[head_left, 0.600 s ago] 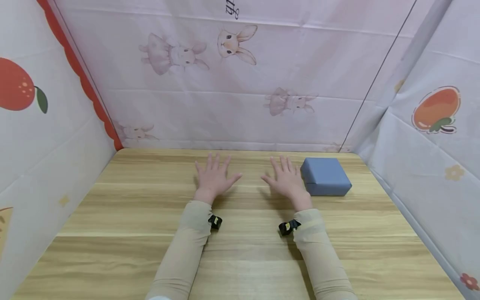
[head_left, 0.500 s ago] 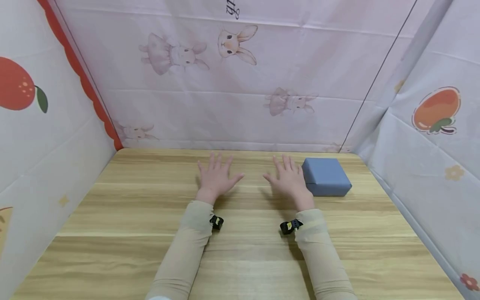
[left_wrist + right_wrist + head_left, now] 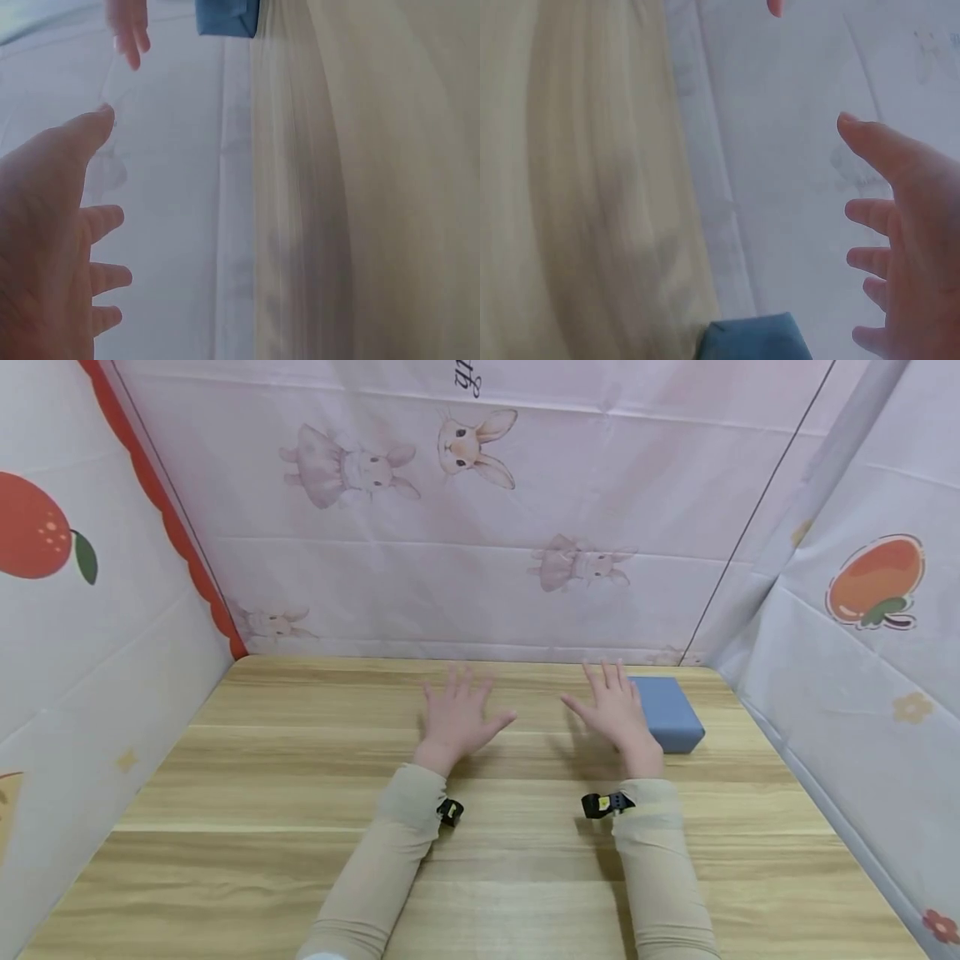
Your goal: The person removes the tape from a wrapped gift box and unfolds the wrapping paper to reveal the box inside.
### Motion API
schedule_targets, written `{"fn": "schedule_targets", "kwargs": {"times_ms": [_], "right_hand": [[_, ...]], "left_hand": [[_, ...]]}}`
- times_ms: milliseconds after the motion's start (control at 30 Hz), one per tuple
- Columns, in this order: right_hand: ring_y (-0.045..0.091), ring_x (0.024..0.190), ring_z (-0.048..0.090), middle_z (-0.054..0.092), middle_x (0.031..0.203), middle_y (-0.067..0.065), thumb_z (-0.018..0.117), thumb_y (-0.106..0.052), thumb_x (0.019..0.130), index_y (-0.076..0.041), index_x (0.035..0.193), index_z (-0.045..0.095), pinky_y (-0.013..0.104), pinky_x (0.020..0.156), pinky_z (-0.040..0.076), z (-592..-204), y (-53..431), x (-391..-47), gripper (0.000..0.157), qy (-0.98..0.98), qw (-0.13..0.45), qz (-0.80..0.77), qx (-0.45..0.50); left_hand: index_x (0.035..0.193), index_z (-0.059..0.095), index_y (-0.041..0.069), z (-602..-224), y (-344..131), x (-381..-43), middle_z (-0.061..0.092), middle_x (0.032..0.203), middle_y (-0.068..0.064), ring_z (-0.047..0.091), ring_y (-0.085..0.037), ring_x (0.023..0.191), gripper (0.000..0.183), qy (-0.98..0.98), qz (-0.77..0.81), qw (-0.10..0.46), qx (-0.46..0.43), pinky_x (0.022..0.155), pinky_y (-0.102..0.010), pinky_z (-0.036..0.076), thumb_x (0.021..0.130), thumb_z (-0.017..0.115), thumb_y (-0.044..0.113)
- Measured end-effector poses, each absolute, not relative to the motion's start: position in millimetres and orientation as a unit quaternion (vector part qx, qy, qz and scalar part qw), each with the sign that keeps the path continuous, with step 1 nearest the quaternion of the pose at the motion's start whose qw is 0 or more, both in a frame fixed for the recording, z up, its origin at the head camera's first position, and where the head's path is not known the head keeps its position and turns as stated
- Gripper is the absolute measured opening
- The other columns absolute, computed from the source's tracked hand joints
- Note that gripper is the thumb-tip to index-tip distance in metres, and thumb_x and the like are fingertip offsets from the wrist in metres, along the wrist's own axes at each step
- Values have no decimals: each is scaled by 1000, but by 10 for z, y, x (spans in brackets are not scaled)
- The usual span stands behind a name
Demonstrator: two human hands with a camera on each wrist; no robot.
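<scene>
A blue box [image 3: 672,714] lies on the wooden table toward the back right. My right hand [image 3: 619,714] is held over the table, fingers spread, and in the head view it covers the box's left side. The right wrist view has the box [image 3: 756,339] at its bottom edge, apart from the fingers. My left hand [image 3: 457,720], also spread and holding nothing, hovers left of the middle; it is slightly blurred. From the left wrist, the box [image 3: 227,16] appears at the top, near the right hand's fingertips [image 3: 131,37].
A wooden table [image 3: 262,760] spans the space below the hands. Behind it hangs a pale pink cloth [image 3: 480,602] with rabbit prints. White printed cloths close off the left side [image 3: 82,660] and right side [image 3: 840,677]. Each wrist wears a small black camera.
Both hands have moved to the right, fingers still spread. The right hand now overlaps more of the box in the head view. The box has stayed in place.
</scene>
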State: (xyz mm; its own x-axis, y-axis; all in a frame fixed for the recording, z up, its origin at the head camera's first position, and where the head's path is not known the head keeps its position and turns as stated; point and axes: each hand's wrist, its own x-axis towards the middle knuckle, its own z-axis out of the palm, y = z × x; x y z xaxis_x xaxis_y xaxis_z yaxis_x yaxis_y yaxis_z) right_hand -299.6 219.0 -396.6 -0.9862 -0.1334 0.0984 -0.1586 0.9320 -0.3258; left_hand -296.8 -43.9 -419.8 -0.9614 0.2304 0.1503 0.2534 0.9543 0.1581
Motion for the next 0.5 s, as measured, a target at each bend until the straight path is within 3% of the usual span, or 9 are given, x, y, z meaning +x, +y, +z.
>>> {"fn": "schedule_targets", "kwargs": {"times_ms": [500], "right_hand": [[43,150,-12,1,163,23,40,-66,94,-15,158,12,70,114,3,-3842,2729,-2882,87,-975,54,213,36]], "left_hand": [[153,29,33,-4110,-126,-2838,22,163,-5,12,-35,152,82,-976,-82,92,-178,113,-71,10,87,29,81]]}}
